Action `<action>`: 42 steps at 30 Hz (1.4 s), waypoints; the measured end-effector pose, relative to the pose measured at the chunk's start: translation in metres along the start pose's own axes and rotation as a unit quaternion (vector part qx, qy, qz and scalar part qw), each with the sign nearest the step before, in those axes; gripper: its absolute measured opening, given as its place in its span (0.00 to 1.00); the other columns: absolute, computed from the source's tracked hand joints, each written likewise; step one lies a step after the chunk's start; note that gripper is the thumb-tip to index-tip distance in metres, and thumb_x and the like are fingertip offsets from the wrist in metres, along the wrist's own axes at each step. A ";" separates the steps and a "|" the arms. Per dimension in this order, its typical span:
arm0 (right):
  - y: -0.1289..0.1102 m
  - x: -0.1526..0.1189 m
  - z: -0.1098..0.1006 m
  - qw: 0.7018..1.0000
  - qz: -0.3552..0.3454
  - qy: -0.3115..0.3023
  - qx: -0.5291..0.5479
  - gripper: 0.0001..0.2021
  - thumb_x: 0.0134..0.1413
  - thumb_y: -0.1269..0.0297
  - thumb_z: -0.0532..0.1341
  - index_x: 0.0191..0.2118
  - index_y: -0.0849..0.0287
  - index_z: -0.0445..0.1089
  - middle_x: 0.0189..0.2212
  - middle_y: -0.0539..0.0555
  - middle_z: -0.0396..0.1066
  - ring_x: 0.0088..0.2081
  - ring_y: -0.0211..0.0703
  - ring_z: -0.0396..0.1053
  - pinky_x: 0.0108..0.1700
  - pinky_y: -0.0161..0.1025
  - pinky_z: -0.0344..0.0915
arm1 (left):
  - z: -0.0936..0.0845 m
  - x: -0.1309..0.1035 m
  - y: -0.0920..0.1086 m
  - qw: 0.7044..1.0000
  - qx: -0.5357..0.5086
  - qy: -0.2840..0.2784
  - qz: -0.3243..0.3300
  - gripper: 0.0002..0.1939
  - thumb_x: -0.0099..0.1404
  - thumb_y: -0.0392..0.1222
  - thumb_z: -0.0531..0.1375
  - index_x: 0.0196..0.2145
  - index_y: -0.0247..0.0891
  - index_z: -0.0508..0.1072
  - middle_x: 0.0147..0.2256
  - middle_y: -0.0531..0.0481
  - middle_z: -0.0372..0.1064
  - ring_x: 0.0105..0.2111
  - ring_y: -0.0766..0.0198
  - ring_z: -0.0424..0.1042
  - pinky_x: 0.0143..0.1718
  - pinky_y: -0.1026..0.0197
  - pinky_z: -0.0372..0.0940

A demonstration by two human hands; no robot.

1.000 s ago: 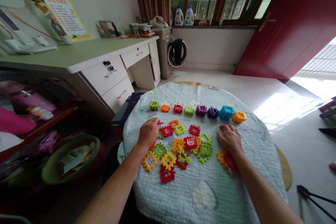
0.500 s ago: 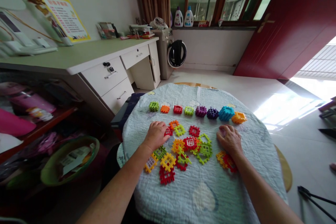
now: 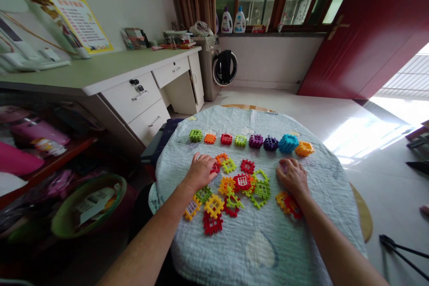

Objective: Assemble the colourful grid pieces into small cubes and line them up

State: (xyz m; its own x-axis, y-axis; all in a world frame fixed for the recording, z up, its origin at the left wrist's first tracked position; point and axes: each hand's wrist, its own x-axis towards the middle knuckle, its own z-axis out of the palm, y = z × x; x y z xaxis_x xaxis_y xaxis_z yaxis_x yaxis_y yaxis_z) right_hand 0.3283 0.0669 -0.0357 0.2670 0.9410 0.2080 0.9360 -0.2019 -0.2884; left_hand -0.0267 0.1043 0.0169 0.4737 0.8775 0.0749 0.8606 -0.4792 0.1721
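Note:
My left hand (image 3: pixel 201 170) rests on the cloth left of a loose pile of plastic interlocking building tiles, its fingers apart. Its thumb side touches or covers part of a red tile (image 3: pixel 215 168); which of these, I cannot tell. My right hand (image 3: pixel 293 177) lies on the cloth to the right of the pile, fingers loosely bent and holding nothing I can see. By its wrist are an orange tile (image 3: pixel 282 201) and a red tile (image 3: pixel 293 208). Between my hands lie a red window tile (image 3: pixel 242 182), a yellow tile (image 3: pixel 214 205) and a green tile (image 3: pixel 262 190).
Beyond my hands runs a row of sorted tiles, from a green stack (image 3: pixel 195 135) to a blue stack (image 3: pixel 288 143) and an orange stack (image 3: pixel 304 148). A pale blue cloth (image 3: pixel 301 250) covers the round table. A desk (image 3: pixel 127 65) stands at left, a tripod leg (image 3: pixel 402 248) at lower right.
The fingers of my left hand have lifted and spread slightly. My right hand and the tiles stay in place; the view has shifted a little.

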 end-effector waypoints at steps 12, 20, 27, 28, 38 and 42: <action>0.002 0.000 0.002 1.000 0.000 0.001 0.001 0.15 0.56 0.56 0.54 0.46 0.53 0.70 0.51 0.55 0.67 0.52 0.53 0.63 0.53 0.51 0.57 | -0.009 0.008 0.011 0.995 0.090 -0.011 0.050 0.18 0.61 0.34 0.55 0.49 0.38 0.70 0.41 0.44 0.74 0.45 0.53 0.69 0.60 0.43 0.50; 0.002 0.000 0.002 1.000 -0.013 0.014 0.002 0.14 0.56 0.57 0.55 0.45 0.54 0.70 0.49 0.55 0.68 0.50 0.53 0.64 0.51 0.49 0.58 | -0.018 0.022 0.023 0.989 0.129 -0.010 0.079 0.16 0.66 0.33 0.51 0.48 0.40 0.72 0.39 0.44 0.74 0.43 0.55 0.70 0.57 0.45 0.54; 0.005 0.001 0.005 1.000 -0.017 0.013 0.003 0.14 0.56 0.56 0.54 0.46 0.53 0.69 0.49 0.55 0.68 0.51 0.52 0.63 0.51 0.49 0.56 | -0.018 0.044 0.012 0.991 0.016 -0.119 0.065 0.12 0.61 0.33 0.54 0.38 0.39 0.76 0.38 0.46 0.75 0.41 0.56 0.72 0.46 0.56 0.62; 0.005 0.001 0.004 1.000 -0.016 0.013 0.002 0.14 0.56 0.56 0.54 0.45 0.53 0.69 0.49 0.55 0.68 0.51 0.52 0.63 0.51 0.49 0.56 | -0.017 0.047 0.008 0.990 0.006 -0.132 0.058 0.12 0.60 0.32 0.54 0.38 0.39 0.75 0.38 0.46 0.75 0.40 0.57 0.72 0.45 0.57 0.63; 0.003 0.001 0.003 1.000 -0.013 0.010 0.004 0.14 0.56 0.57 0.55 0.45 0.53 0.70 0.49 0.55 0.68 0.51 0.52 0.63 0.52 0.49 0.56 | -0.021 0.050 -0.009 0.943 -0.283 -0.171 0.028 0.22 0.57 0.32 0.53 0.51 0.35 0.65 0.40 0.49 0.74 0.37 0.63 0.72 0.41 0.61 0.67; 0.002 0.001 0.002 1.000 -0.010 0.010 0.006 0.14 0.56 0.57 0.54 0.45 0.54 0.70 0.49 0.55 0.68 0.51 0.52 0.63 0.52 0.50 0.56 | -0.024 0.041 0.000 0.975 -0.155 -0.157 0.023 0.34 0.53 0.33 0.60 0.59 0.38 0.59 0.54 0.41 0.66 0.50 0.55 0.68 0.52 0.54 0.64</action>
State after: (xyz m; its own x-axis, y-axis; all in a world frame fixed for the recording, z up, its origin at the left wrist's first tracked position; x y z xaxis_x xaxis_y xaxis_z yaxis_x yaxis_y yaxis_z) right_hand 0.3303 0.0678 -0.0381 0.2530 0.9390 0.2328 0.9384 -0.1797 -0.2952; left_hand -0.0121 0.1405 0.0430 0.5865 0.7830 -0.2073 0.7625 -0.4473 0.4675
